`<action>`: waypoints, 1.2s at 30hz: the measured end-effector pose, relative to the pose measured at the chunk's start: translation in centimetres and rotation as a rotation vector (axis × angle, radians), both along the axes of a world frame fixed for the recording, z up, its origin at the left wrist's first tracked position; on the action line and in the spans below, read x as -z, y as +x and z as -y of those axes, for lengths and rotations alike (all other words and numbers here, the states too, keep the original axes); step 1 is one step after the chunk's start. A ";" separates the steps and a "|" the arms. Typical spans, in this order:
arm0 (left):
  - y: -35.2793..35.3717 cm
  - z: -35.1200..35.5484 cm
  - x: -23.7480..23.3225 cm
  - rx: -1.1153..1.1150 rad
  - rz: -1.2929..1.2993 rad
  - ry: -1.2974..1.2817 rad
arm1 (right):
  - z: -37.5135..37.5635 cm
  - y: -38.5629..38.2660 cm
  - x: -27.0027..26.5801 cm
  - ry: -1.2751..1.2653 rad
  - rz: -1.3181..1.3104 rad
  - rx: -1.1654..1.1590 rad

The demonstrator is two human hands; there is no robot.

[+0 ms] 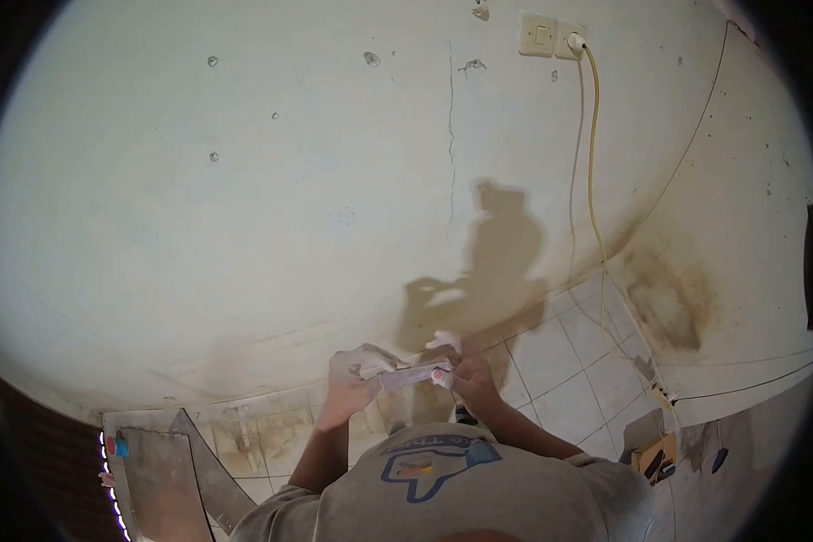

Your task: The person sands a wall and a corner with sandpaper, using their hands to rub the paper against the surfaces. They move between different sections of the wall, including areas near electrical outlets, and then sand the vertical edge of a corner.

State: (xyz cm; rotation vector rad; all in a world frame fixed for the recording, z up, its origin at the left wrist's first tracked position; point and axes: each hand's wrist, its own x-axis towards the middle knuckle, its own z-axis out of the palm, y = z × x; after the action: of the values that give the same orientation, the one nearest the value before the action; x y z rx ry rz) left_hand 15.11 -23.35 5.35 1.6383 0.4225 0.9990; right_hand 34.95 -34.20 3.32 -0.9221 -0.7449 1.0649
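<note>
A flat, dusty greyish strip [405,377] is held level in front of my chest, between both hands. My left hand [356,379] grips its left end, with the fingers bent over the top edge. My right hand [465,372] pinches the right end, and its whitened thumb lies on the near face. White dust coats the fingers of both hands. What the strip is made of I cannot tell. Behind the hands is the pale wall [271,217], with a crack and several small holes.
A yellow cable [593,154] hangs from a wall socket [570,41] to the tiled floor [560,361]. At the lower left stands a brown board [164,483] beside a blue item [118,446]. A cardboard box [657,458] with tools sits at the lower right.
</note>
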 end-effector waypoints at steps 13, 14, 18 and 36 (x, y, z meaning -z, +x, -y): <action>0.9 -0.1 -0.3 0.110 0.055 -0.299 | 0.2 4.3 3.7 -0.043 0.114 -0.201; 0.5 -0.5 -0.3 0.126 0.016 -0.317 | 0.0 4.7 4.2 -0.042 0.154 -0.192; 1.7 0.2 -1.0 0.182 -0.141 -0.246 | -0.1 5.2 3.0 -0.031 0.298 -0.142; 10.9 3.4 -1.7 -0.093 -0.374 0.232 | -1.5 12.2 1.8 0.099 0.719 -0.079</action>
State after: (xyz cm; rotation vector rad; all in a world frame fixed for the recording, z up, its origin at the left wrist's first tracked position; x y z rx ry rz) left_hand 25.98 -26.71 7.03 2.0409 0.6566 0.8309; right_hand 47.13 -32.72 1.55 -1.2082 -1.4209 0.7418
